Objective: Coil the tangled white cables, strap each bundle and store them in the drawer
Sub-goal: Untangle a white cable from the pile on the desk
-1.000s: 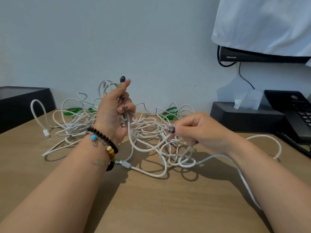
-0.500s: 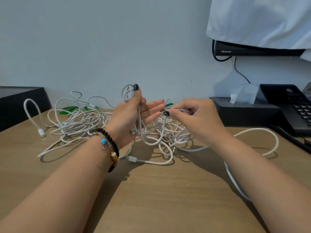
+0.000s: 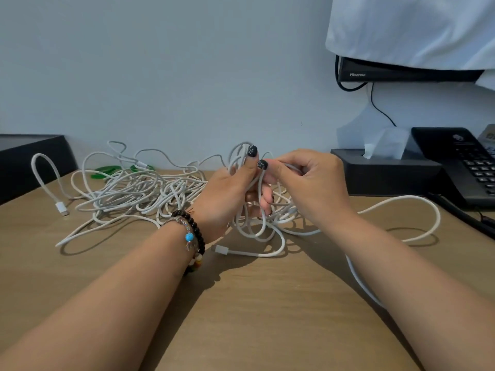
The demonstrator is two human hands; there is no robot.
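Matt wood-grain tabletop (image 3: pixel 254 317), smooth, light brown. White cables (image 3: pixel 128 194) across its far half, smooth rubbery plastic with a soft sheen; hard white plastic plug (image 3: pixel 220 249) near the middle. Glossy green straps (image 3: pixel 105 171) by the far edge. Matt black tissue box (image 3: pixel 385 172) with thin white paper toward the far right corner, beside a black plastic telephone (image 3: pixel 460 162). White cloth (image 3: pixel 412 28) above. Glossy dark bead bracelet (image 3: pixel 197 231).

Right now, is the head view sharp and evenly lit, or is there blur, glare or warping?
Head view: sharp on both hands, left hand and right hand; soft light, forearm shadows on the desk, no glare; wide-angle bowing towards the edges.
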